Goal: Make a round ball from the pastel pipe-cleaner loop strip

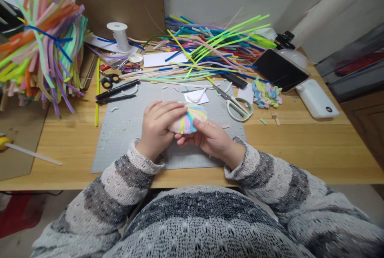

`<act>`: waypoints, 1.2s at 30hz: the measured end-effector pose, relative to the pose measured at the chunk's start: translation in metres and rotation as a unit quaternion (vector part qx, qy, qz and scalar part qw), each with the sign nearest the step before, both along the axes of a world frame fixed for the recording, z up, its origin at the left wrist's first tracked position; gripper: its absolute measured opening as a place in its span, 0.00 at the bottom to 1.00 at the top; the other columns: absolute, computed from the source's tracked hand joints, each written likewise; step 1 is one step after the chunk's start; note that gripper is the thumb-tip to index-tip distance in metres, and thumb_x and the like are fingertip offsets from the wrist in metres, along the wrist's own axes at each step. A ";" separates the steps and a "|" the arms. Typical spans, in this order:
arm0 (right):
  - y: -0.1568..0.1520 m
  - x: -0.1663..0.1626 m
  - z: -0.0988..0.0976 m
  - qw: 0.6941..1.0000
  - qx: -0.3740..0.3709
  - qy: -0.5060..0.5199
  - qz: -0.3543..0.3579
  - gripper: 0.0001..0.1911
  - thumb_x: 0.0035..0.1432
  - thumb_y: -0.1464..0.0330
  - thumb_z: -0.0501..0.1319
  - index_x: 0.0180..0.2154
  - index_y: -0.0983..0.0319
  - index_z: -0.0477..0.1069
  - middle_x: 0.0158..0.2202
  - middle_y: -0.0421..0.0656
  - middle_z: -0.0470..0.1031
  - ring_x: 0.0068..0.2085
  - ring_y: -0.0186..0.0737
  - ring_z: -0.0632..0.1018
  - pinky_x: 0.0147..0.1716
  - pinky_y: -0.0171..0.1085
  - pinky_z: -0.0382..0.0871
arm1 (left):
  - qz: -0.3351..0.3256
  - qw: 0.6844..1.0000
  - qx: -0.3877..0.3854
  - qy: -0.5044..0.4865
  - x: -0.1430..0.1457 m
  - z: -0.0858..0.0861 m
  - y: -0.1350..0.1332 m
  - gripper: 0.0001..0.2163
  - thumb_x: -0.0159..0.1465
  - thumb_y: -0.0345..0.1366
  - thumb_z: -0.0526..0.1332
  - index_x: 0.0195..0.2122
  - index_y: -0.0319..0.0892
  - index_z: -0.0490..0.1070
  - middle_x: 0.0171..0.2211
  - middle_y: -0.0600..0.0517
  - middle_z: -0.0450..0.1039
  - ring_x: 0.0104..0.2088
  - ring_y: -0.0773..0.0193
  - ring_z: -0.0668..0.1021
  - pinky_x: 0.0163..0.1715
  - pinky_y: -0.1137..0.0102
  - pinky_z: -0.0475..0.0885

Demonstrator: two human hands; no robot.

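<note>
Between my two hands is a rounded piece of fuzzy pipe cleaners (186,124) in pastel stripes of yellow, lilac, blue and pink. My left hand (159,124) is curled over its left side and top, fingers together. At the right, my right hand (211,136) pinches it with the thumb on the front and the fingers beneath. Both hands hold it just above the grey cutting mat (120,146). Behind them lies a white paper piece (196,97) with a curved white strip on it. Scissors with pale handles (237,106) rest to the right.
A big bundle of colourful pipe cleaners (45,46) stands at the left. More loose pipe cleaners (210,50) heap up along the back. Black scissors (109,80), a marker (118,89), a wire spool (120,38), a phone (280,70) and a fuzzy pastel cluster (266,93) surround the mat.
</note>
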State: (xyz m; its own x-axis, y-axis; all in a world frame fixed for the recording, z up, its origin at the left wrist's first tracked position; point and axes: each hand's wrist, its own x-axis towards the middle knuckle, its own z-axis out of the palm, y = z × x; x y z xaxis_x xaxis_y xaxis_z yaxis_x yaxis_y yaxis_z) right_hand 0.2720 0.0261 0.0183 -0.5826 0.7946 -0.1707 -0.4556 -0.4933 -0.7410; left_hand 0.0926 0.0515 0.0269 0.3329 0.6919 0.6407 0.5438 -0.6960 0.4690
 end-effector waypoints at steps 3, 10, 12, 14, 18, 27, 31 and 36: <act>-0.002 -0.003 -0.001 1.000 0.015 0.001 0.009 0.21 0.56 0.52 0.65 0.39 0.64 0.75 0.33 0.45 0.81 0.32 0.35 0.81 0.38 0.38 0.79 | -0.030 0.999 -0.016 0.006 0.001 -0.005 0.000 0.15 0.64 0.48 0.61 0.47 0.46 0.77 0.46 0.46 0.80 0.48 0.56 0.81 0.53 0.57 0.68; -0.004 -0.007 -0.008 0.998 0.033 -0.025 -0.048 0.16 0.54 0.58 0.69 0.36 0.63 0.76 0.29 0.42 0.81 0.28 0.32 0.80 0.31 0.33 0.79 | -0.030 0.995 -0.092 -0.020 0.006 -0.012 -0.003 0.16 0.58 0.41 0.69 0.47 0.47 0.77 0.43 0.47 0.81 0.43 0.56 0.82 0.53 0.55 0.69; -0.005 -0.008 -0.008 0.997 0.046 -0.030 -0.062 0.16 0.54 0.58 0.69 0.37 0.64 0.76 0.29 0.42 0.81 0.28 0.32 0.80 0.31 0.34 0.79 | -0.035 0.992 -0.121 -0.032 0.007 -0.012 -0.004 0.16 0.57 0.38 0.70 0.47 0.48 0.77 0.43 0.48 0.82 0.42 0.57 0.83 0.53 0.55 0.69; -0.004 -0.007 -0.005 0.997 0.062 -0.016 -0.054 0.16 0.55 0.58 0.68 0.37 0.64 0.76 0.29 0.42 0.81 0.29 0.33 0.81 0.33 0.34 0.79 | -0.036 0.989 -0.134 -0.046 0.007 -0.011 -0.005 0.15 0.57 0.35 0.69 0.46 0.48 0.77 0.43 0.49 0.82 0.42 0.57 0.83 0.54 0.55 0.69; 0.000 0.000 0.001 0.997 0.044 0.060 0.017 0.24 0.54 0.50 0.66 0.39 0.64 0.76 0.31 0.45 0.82 0.31 0.37 0.82 0.35 0.38 0.80 | -0.011 0.991 -0.114 -0.063 0.004 -0.008 -0.003 0.12 0.60 0.32 0.65 0.45 0.49 0.78 0.44 0.51 0.82 0.44 0.59 0.82 0.56 0.55 0.66; 0.004 0.004 -0.002 0.998 -0.040 0.041 -0.007 0.18 0.58 0.56 0.65 0.38 0.66 0.74 0.31 0.45 0.82 0.30 0.34 0.82 0.34 0.33 0.80 | 0.035 0.999 0.009 0.024 0.001 0.002 0.000 0.12 0.60 0.34 0.63 0.46 0.47 0.76 0.45 0.50 0.81 0.47 0.57 0.80 0.55 0.57 0.61; 0.000 0.000 -0.001 0.997 -0.056 0.054 0.025 0.16 0.54 0.60 0.69 0.38 0.65 0.74 0.31 0.43 0.81 0.30 0.32 0.81 0.33 0.32 0.80 | 0.014 0.998 0.037 0.041 0.002 -0.002 -0.002 0.10 0.63 0.39 0.63 0.45 0.48 0.76 0.44 0.50 0.81 0.44 0.59 0.82 0.53 0.59 0.62; 0.001 0.001 -0.001 0.995 -0.061 0.060 0.056 0.15 0.54 0.60 0.69 0.37 0.66 0.74 0.31 0.43 0.81 0.30 0.32 0.82 0.31 0.31 0.80 | 0.029 0.996 0.065 0.055 0.001 -0.001 -0.004 0.09 0.64 0.38 0.62 0.45 0.49 0.76 0.44 0.52 0.81 0.44 0.59 0.82 0.52 0.59 0.62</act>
